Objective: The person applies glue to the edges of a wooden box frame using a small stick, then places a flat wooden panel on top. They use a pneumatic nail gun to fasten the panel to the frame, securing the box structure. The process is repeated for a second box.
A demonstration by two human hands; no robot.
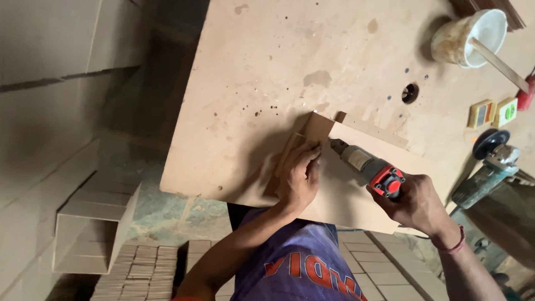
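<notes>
The right hand [415,202] is wrapping its grip tight around the handle of a red and grey power drill [370,167], whose bit is pointing toward ten o'clock at the corner of a thin brown board [356,198] lying on the worktop [262,61]. The left hand [300,175] is lying flat just beside the bit, its fingers together and pressing down on a narrow wooden strip [290,149] running along the board's edge; it is clamping nothing, only bearing down. At three o'clock from the drill, an angle grinder [490,161] is resting near the worktop's edge. Farther off at one o'clock, two small yellow-and-green blocks [493,113] are lying side by side, and beyond them a stained white bucket [468,36] is holding a wooden stick [499,62].
</notes>
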